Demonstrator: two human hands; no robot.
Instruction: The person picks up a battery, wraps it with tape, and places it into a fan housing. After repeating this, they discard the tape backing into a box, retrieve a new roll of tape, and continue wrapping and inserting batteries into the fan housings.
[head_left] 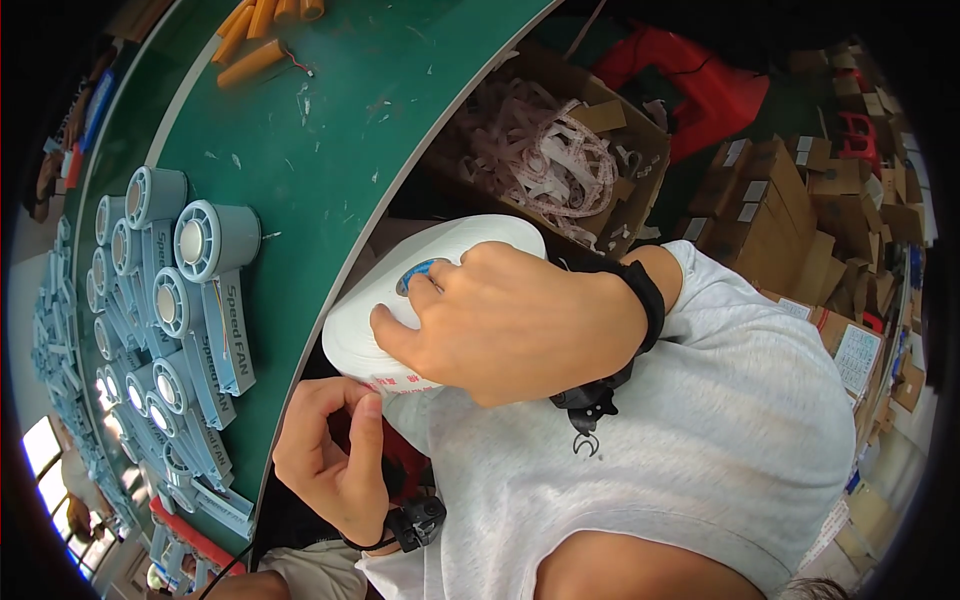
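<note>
A large white roll of tape or label strip with a blue core lies tilted against my body at the bench edge. My right hand is over it, fingers hooked into the core and thumb pressed on its flat side. At the roll's near edge, a strip with red printing shows. My left hand pinches the strip's end between thumb and forefinger. The other fingers of my left hand are curled. Black bands with small devices are on both wrists.
Light-blue handheld fans lie in rows on the green bench at the left. Orange cylindrical batteries with thin wires lie at the far end. A cardboard box of scrap strips, a red plastic stool and stacked cartons stand at the right.
</note>
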